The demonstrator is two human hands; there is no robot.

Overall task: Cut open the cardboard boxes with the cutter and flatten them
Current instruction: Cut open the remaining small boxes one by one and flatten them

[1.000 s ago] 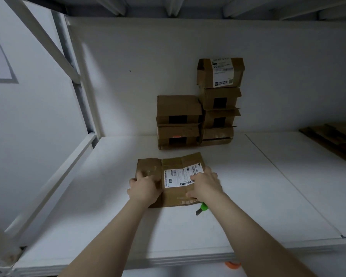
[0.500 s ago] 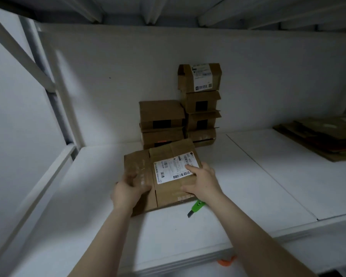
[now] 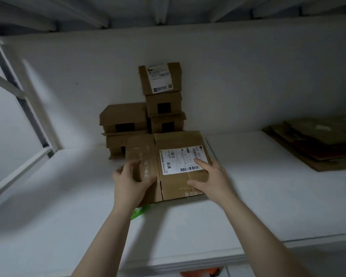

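Flattened box (image 3: 176, 140) spans crosswise, label up, grasped by left hand (image 3: 131, 182) and right hand (image 3: 214, 176).

White shelf (image 3: 268, 196), orange object (image 3: 200, 273) below

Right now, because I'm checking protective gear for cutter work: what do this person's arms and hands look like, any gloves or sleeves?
None visible. The left hand and right hand are ungloved, and the left forearm and right forearm are bare down to the frame's bottom edge: no sleeve, watch or bracelet shows. The picture is dim and slightly blurred, so I cannot rule out a ring.
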